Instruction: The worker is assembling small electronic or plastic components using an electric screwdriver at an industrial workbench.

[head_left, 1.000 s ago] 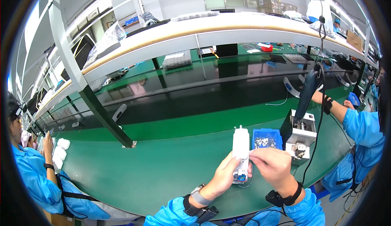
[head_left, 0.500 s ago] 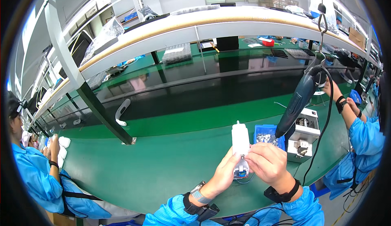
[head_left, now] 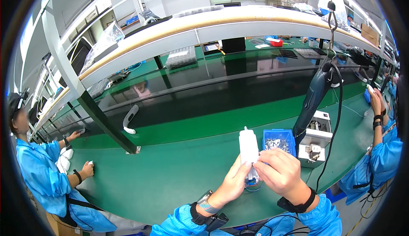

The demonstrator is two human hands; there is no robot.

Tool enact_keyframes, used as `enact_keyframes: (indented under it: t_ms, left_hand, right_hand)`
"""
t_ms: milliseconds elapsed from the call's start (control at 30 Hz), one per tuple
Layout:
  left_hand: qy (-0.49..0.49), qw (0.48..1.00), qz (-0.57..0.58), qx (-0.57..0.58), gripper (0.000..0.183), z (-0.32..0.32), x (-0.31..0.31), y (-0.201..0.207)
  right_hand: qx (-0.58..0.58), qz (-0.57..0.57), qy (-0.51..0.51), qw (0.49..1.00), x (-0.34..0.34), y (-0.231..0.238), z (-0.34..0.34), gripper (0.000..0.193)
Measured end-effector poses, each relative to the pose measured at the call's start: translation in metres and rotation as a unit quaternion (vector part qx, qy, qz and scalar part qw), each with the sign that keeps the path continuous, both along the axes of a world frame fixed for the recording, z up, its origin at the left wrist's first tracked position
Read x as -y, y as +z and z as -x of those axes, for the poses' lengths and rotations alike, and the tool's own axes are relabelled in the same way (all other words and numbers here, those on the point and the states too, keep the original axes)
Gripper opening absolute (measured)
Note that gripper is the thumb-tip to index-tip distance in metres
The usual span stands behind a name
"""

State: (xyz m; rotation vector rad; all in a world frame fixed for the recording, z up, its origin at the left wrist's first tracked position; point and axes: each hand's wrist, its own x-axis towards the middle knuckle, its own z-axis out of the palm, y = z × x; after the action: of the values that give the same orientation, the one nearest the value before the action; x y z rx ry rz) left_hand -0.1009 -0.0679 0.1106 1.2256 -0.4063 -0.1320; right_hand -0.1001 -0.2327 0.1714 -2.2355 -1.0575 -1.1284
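My left hand [head_left: 232, 182] is closed around the lower part of a long white plastic housing [head_left: 248, 145], which stands nearly upright with a small pin at its top. Below the fingers, a bit of blue and red shows at the housing's lower end, beside a thin cable [head_left: 255, 189]. My right hand [head_left: 279, 171] has its fingertips pinched together against the housing's right side. Whatever they hold is hidden. Just beyond my right hand sits a blue bin [head_left: 266, 134] of small metal parts [head_left: 277, 144]. A dark electric screwdriver [head_left: 314, 95] hangs over the bin's right side.
A metal fixture box [head_left: 324, 139] stands right of the bin on the green table [head_left: 170, 172]. The screwdriver's black cord loops down past it. A dark conveyor [head_left: 179, 93] runs behind, under a shelf [head_left: 255, 28]. A curved white piece [head_left: 130, 119] lies beyond the post. Co-workers sit on both sides.
My right fingertips have shifted slightly on the housing, which stays in my left hand. The left co-worker's hands have spread apart; the right co-worker's hand has left the screwdriver area and holds a white piece.
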Motion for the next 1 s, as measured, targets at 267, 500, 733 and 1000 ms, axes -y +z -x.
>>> enact_keyframes:
  t_ms: [267,500,733,1000]
  left_hand:
    - [0.002,0.999,0.004,-0.037,0.045,0.004,0.003,-0.001]
    - [-0.029,0.998,-0.024,-0.041,0.037,0.004,0.003,0.011]
    - [-0.062,0.995,-0.027,-0.069,0.031,-0.002,0.01,0.015]
    - [-0.062,0.993,-0.053,-0.087,0.031,-0.003,0.022,0.027]
  right_hand:
    - [-0.048,-0.049,-0.029,0.997,-0.001,-0.007,0.007,0.021]
    - [0.017,-0.064,-0.002,0.998,0.016,0.002,0.008,0.022]
    - [-0.136,-0.359,0.005,0.924,0.099,0.056,-0.047,0.06]
    - [-0.362,-0.412,0.07,0.834,0.113,0.079,-0.026,0.027]
